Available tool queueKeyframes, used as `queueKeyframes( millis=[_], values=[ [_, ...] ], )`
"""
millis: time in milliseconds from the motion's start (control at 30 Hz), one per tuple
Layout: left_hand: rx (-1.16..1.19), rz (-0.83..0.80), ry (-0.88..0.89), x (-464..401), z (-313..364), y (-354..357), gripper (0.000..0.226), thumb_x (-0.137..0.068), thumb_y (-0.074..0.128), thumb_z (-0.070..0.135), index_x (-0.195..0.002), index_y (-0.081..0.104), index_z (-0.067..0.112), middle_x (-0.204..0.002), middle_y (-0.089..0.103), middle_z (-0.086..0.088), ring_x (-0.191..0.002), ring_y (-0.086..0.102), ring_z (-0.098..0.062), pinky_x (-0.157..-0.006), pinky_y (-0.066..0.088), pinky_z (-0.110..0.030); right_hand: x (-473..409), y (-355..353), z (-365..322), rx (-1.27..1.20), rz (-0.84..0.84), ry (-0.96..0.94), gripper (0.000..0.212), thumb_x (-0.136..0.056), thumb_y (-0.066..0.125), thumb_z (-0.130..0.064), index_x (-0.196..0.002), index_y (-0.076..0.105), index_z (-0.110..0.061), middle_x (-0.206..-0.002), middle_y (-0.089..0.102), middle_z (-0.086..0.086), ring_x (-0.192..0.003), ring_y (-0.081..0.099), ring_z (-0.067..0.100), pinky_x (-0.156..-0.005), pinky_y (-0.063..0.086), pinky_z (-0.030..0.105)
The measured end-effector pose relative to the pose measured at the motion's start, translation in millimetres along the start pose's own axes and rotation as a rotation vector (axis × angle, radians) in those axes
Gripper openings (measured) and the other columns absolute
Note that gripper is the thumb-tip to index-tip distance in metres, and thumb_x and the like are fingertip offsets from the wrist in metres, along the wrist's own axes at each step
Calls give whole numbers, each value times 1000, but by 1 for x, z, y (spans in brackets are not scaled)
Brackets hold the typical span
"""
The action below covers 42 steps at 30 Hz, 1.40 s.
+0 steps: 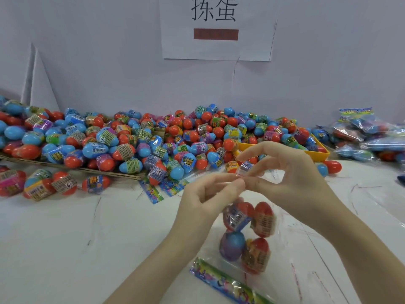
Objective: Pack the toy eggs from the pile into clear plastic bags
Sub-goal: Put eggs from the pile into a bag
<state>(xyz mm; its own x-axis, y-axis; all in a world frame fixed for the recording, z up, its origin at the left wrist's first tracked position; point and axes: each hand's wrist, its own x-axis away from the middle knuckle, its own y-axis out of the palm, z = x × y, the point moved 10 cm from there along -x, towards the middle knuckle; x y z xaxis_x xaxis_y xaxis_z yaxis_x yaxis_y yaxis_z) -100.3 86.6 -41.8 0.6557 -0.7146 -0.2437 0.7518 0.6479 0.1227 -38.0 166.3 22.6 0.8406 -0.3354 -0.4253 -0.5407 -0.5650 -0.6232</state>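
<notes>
Toy eggs [246, 234], four, sit in a clear bag [260, 244] whose top both the left hand [210, 194] and right hand [291, 178] pinch, below the sign [215, 27] reading "拣蛋"; one loose egg's [64, 183] label shows "6+".

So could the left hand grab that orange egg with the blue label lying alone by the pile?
Probably yes. The orange egg lies on open table with nothing between it and the left hand, but that hand now pinches the clear bag and must let go first.

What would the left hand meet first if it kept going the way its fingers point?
The left hand points right, where the right hand already meets it at the clear plastic bag mouth. It would likely press straight into those fingers.
</notes>
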Motion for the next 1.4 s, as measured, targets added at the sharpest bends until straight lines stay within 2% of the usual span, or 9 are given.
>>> queueKeyframes(
  millis=[67,133,200,367,633,833,933,1267,1400],
  values=[
    [-8,69,50,-1,5,-6,8,-74,66,20,-80,71,18,-76,74,1,-62,68,-10,-59,52,-16,0,0,-2,40,5,-12,30,-66,77,-25,-80,55,-41,-68,66,-16,-76,61,-6,-84,40,14],
    [-23,82,74,-1,7,-8,14,-81,61,9,-79,71,18,-75,73,4,-60,67,-9,-59,52,-16,1,-1,-6,88,26,-42,28,-67,75,-32,-81,53,-42,-70,65,-18,-77,61,-5,-92,42,35],
    [-12,76,83,0,8,-7,18,-84,57,7,-79,71,17,-74,73,4,-59,67,-9,-59,52,-16,4,-6,-17,171,101,-134,21,-68,71,-42,-85,58,-41,-75,66,-19,-77,63,3,-89,41,46],
    [-15,79,109,0,10,-7,20,-87,54,8,-81,70,18,-75,73,5,-60,67,-8,-57,50,-14,19,-15,-43,611,356,-392,14,-68,69,-35,-76,76,-25,-78,68,-3,-75,59,26,-67,28,43],
    [-99,106,199,3,15,-6,23,-87,55,2,-83,66,22,-70,72,12,-59,67,-6,-58,50,-12,18,-7,-43,612,321,-410,12,-72,66,-27,-73,76,-20,-70,68,-4,-69,57,25,-68,26,38],
    [-303,172,282,8,22,-8,31,-85,60,4,-81,64,34,-70,69,20,-64,65,2,-60,46,-7,21,7,-50,753,264,-526,29,-84,51,-28,-70,74,-18,-68,66,-4,-67,56,22,-68,26,33],
    [-375,185,313,11,26,-8,35,-85,61,6,-80,62,41,-78,69,20,-70,64,1,-62,46,-6,22,9,-53,810,284,-565,31,-83,51,-24,-62,72,-16,-63,65,-3,-64,55,22,-66,28,33],
    [-452,202,333,13,29,-8,35,-84,62,9,-80,60,44,-70,66,30,-70,64,3,-61,47,-6,20,11,-52,817,300,-590,32,-83,50,-21,-60,69,-12,-60,64,0,-60,55,20,-62,35,29],
    [-471,215,338,14,29,-7,37,-84,62,6,-79,59,43,-66,63,34,-70,63,8,-60,44,-3,18,8,-48,822,337,-549,22,-79,60,-18,-61,68,-10,-62,64,1,-59,56,20,-58,39,29]
  ],
)
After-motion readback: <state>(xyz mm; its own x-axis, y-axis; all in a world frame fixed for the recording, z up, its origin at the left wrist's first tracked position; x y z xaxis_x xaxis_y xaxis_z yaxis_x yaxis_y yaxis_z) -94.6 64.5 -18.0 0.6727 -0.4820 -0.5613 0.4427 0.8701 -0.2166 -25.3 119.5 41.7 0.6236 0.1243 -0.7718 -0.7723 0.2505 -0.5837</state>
